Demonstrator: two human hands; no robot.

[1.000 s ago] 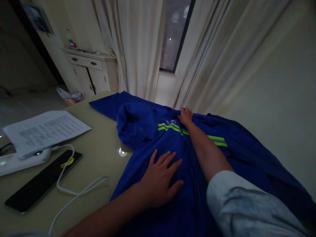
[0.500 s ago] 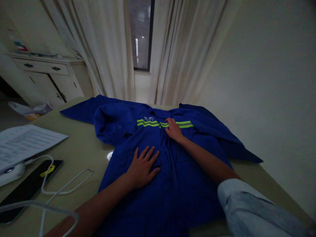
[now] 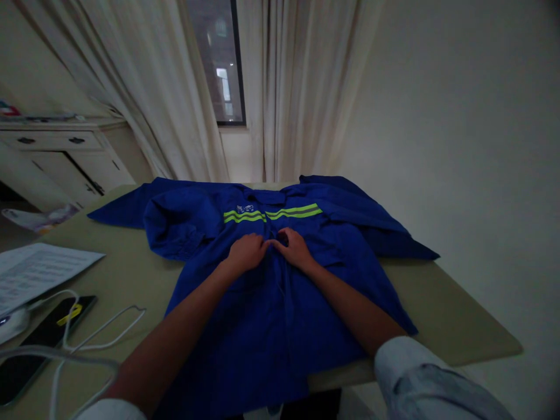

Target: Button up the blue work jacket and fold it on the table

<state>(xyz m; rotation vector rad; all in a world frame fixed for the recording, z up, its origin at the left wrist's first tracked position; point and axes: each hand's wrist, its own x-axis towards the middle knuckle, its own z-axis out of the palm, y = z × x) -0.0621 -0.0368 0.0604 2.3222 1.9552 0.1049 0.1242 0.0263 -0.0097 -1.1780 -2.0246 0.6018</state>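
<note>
A blue work jacket (image 3: 249, 332) lies spread on its back, front side up, with yellow-green reflective stripes (image 3: 297, 212) across the chest. Its sleeves reach out to both sides, and the lower part hangs over the near table edge. My left hand (image 3: 247, 252) is closed at the front opening just below the stripes, its fingers pinching cloth. Right beside it, my right hand (image 3: 294, 247) pinches the other edge of the opening, thumb and fingers curled together. The thumbs nearly meet at the middle. My fingers partly hide the fastening there.
On the table (image 3: 455, 315) at left are printed papers (image 3: 48, 271), a dark phone (image 3: 44, 344), a white cable (image 3: 105, 344) and a white device (image 3: 13, 326). A cabinet (image 3: 56, 157) and curtains (image 3: 297, 87) stand behind. A wall (image 3: 459, 146) rises at right.
My left hand has gone from lying flat and spread on the jacket up to the front opening and closed. My right hand has come down slightly from the stripe. The view has turned right.
</note>
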